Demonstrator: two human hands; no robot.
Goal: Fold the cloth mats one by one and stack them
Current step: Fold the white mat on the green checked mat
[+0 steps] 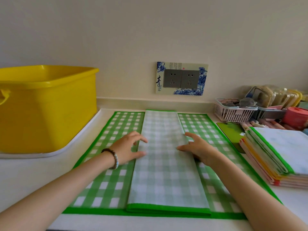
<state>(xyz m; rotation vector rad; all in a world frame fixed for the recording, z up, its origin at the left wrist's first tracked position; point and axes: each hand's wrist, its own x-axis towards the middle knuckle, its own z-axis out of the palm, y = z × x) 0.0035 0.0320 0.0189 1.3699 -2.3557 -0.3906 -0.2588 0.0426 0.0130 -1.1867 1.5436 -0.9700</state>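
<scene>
A green-and-white checked cloth mat folded into a long narrow strip (166,172) lies lengthwise on top of a spread-out green checked mat (106,185) on the white counter. My left hand (128,149) rests at the strip's left edge, fingers loosely bent, thumb and fingertips touching the cloth. My right hand (198,147) lies at the strip's right edge with fingers extended onto it. A stack of folded mats (281,155) with green, yellow and pink edges sits at the right.
A big yellow plastic tub (45,107) on a white tray stands at the left. A pink basket (233,110) with glasses, containers and a red lid crowd the back right. A wall socket plate (181,79) is behind. A dark green pad (231,130) lies beside the stack.
</scene>
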